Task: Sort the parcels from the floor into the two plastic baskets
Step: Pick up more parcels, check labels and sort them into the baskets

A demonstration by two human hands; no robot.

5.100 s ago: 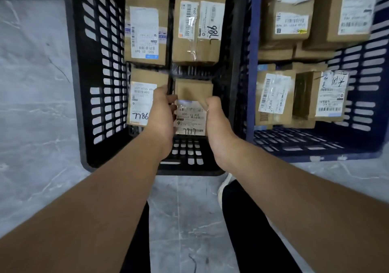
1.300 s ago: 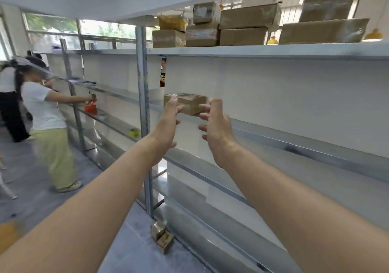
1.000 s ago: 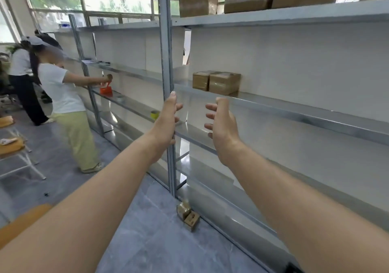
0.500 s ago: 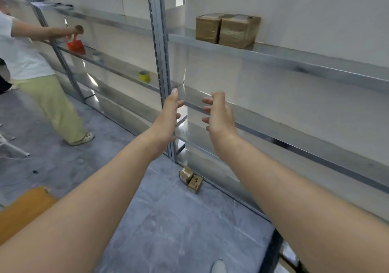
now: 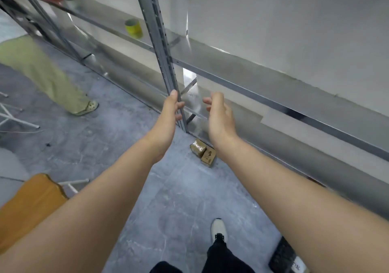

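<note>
Two small brown parcels (image 5: 197, 148) lie touching on the floor at the foot of one grey shelf post (image 5: 160, 41). Above them, the left hand (image 5: 171, 114) overlaps the post and the right hand (image 5: 220, 115) hangs just right of it, both empty, fingers loosely curled.

No writing is legible; the print on the two parcels (image 5: 207, 157) is too small.
</note>
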